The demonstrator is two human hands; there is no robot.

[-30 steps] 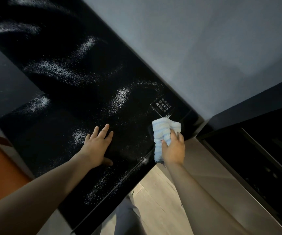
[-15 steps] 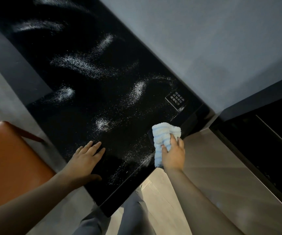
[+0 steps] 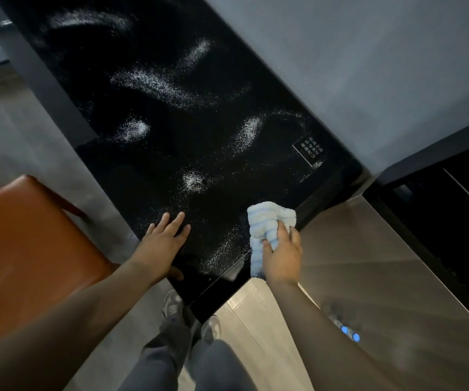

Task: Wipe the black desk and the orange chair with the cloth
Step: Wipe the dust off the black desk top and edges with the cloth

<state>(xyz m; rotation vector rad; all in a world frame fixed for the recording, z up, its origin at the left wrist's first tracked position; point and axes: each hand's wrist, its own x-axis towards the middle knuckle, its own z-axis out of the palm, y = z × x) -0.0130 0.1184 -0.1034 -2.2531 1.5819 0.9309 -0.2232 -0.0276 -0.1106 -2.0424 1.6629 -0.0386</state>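
At the desk's (image 3: 171, 153) near edge my right hand (image 3: 282, 256) grips one cloth (image 3: 264, 221), my left hand (image 3: 161, 245) lies flat, one chair (image 3: 27, 249) beside it.

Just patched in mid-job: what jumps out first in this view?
White powder streaks across the black desk, unwiped. At the desk's near right corner the right hand holds a bunched blue-striped cloth, while the left hand presses flat on the near edge. An orange chair stands to the left.
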